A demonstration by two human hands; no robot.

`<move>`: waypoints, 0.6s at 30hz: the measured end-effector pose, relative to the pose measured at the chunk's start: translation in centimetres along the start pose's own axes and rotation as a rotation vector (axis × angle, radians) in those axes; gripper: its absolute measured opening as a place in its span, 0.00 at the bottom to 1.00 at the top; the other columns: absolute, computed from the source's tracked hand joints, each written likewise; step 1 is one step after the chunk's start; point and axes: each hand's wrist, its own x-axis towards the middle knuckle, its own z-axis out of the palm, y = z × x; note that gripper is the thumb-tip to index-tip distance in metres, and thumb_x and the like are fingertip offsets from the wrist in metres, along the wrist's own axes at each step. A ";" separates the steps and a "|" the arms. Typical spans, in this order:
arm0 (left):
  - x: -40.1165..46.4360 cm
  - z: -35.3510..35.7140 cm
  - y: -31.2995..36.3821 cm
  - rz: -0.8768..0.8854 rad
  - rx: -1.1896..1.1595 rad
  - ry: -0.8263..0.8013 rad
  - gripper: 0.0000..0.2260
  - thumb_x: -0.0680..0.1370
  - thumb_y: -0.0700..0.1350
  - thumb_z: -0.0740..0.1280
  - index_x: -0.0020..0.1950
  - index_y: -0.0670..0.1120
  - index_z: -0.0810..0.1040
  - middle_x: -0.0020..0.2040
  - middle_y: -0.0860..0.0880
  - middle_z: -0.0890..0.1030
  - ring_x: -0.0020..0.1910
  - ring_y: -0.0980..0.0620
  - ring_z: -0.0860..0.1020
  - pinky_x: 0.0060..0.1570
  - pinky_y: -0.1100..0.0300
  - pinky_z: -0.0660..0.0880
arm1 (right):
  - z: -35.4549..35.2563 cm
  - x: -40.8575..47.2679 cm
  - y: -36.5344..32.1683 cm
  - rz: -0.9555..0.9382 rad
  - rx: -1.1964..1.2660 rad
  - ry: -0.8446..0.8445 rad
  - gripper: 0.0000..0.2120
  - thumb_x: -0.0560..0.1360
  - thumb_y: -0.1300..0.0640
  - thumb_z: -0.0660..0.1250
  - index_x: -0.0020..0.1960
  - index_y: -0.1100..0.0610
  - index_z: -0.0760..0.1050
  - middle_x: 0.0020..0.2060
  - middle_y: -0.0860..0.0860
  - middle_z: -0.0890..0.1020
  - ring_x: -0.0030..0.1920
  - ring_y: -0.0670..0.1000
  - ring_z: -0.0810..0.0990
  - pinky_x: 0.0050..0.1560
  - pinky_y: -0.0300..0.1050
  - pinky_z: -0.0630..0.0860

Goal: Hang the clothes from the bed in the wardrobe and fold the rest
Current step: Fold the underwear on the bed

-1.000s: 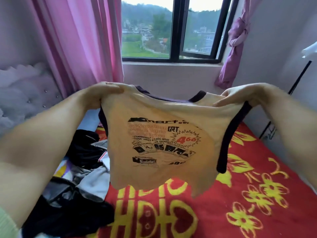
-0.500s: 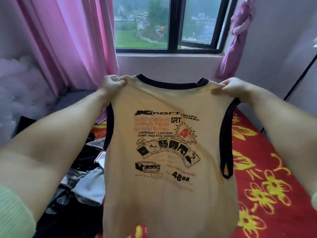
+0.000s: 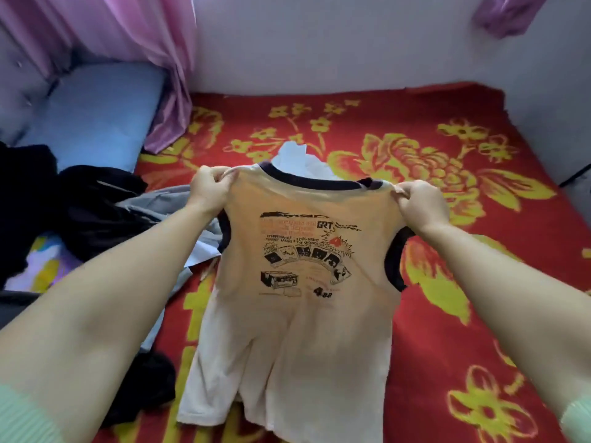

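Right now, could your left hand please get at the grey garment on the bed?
Probably not at once: the left hand pinches the shirt, though the grey garment lies unobstructed just below it.

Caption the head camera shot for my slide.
Both hands, left hand and right hand, hold yellow tank top over red bedspread.

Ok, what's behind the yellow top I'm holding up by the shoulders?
Behind the yellow top, a white garment pokes out above its collar, lying on the red floral bedspread. The rest of it, and the bedspread directly behind, are covered.
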 end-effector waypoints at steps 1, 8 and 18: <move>0.0 1.3 -1.3 -0.036 -0.027 -0.009 0.08 0.80 0.45 0.63 0.51 0.45 0.81 0.46 0.48 0.79 0.46 0.52 0.75 0.44 0.60 0.68 | 1.8 0.1 1.0 0.044 0.078 0.012 0.13 0.79 0.58 0.58 0.57 0.57 0.80 0.54 0.56 0.82 0.54 0.59 0.78 0.49 0.48 0.73; -1.8 9.5 -12.9 -0.340 -0.047 -0.116 0.31 0.74 0.55 0.68 0.72 0.44 0.64 0.69 0.44 0.67 0.67 0.47 0.68 0.64 0.52 0.68 | 15.0 -3.6 6.8 0.365 0.350 -0.050 0.26 0.80 0.56 0.58 0.77 0.60 0.56 0.73 0.59 0.64 0.72 0.57 0.63 0.70 0.48 0.60; -27.1 8.8 -26.1 -0.985 0.437 -0.155 0.30 0.77 0.54 0.64 0.75 0.44 0.57 0.73 0.41 0.62 0.70 0.39 0.63 0.65 0.42 0.64 | 23.6 -29.1 11.3 1.060 0.068 -0.327 0.34 0.73 0.51 0.70 0.72 0.60 0.58 0.67 0.64 0.67 0.67 0.65 0.66 0.64 0.61 0.65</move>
